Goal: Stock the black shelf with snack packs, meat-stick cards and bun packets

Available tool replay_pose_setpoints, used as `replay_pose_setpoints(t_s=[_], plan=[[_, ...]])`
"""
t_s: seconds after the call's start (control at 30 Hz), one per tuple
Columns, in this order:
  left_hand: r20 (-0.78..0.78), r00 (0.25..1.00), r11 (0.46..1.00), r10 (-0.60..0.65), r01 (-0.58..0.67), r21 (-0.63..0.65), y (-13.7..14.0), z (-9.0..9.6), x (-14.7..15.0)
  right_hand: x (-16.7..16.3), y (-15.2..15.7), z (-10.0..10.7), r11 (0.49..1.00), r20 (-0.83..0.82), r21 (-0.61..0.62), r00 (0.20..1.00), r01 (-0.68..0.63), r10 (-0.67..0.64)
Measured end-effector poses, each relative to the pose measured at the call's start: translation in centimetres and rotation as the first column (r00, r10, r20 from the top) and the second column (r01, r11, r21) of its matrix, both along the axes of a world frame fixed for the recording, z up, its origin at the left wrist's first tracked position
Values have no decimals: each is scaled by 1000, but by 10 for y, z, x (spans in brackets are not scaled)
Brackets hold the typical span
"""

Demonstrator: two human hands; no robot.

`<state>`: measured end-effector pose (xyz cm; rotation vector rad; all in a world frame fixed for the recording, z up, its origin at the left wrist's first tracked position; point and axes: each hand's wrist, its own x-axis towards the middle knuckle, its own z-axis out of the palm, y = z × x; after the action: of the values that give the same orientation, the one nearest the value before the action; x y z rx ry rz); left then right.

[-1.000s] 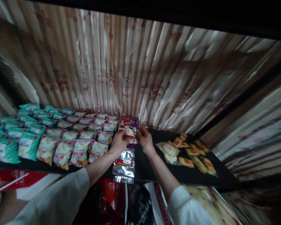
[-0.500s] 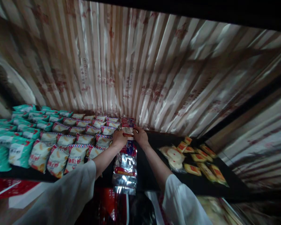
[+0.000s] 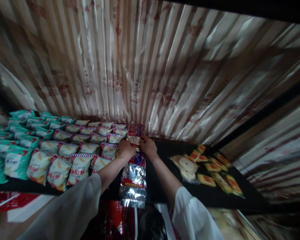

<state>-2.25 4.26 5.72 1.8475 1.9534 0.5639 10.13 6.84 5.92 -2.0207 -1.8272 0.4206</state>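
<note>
Both arms reach forward over a black shelf [image 3: 160, 183]. My left hand [image 3: 126, 149] is closed on the near left edge of a red and blue snack packet [image 3: 135, 130]. On the packet's right edge my right hand [image 3: 148, 146] is closed too, its fingers bent round the corner. The packet lies at the back, by the wall. Below the hands, several shiny silver packets [image 3: 133, 186] with red and blue print overlap in a column, the nearest one reaching past the shelf's front edge. Parts of the packets under the hands are hidden.
To the left stand rows of cream snack bags [image 3: 80, 168] and teal snack bags [image 3: 18, 161]. On the right lie a clear bag of round white pieces [image 3: 187, 166] and several small yellow packets [image 3: 206, 180]. A wall covered in striped, wrinkled sheeting [image 3: 130, 66] rises behind.
Both hands stay on the packet and have shifted very slightly. The view has moved a little, so the bags on the left appear further left.
</note>
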Motion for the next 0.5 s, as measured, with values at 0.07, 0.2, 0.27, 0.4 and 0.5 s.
replay_pose_setpoints(t_s=[0.07,0.2,0.27,0.4,0.5], plan=[[-5,1000,1000,0,-1,-5,-1,0,0,0,0,-2,1000,0,21,1000,11,-11],[-3,1000,1000,-14,14,-2,-3,0,1,2,2,-10,995,-17,100,1000,1,1],[3,999,999,-33,32,5,-4,0,2,4,3,-15,992,-41,130,999,4,1],[10,999,999,-37,37,31,-8,2,6,7,1,-17,976,-62,217,998,-14,28],[27,999,997,-43,41,69,-18,5,7,7,-10,-15,951,-63,306,996,-44,66]])
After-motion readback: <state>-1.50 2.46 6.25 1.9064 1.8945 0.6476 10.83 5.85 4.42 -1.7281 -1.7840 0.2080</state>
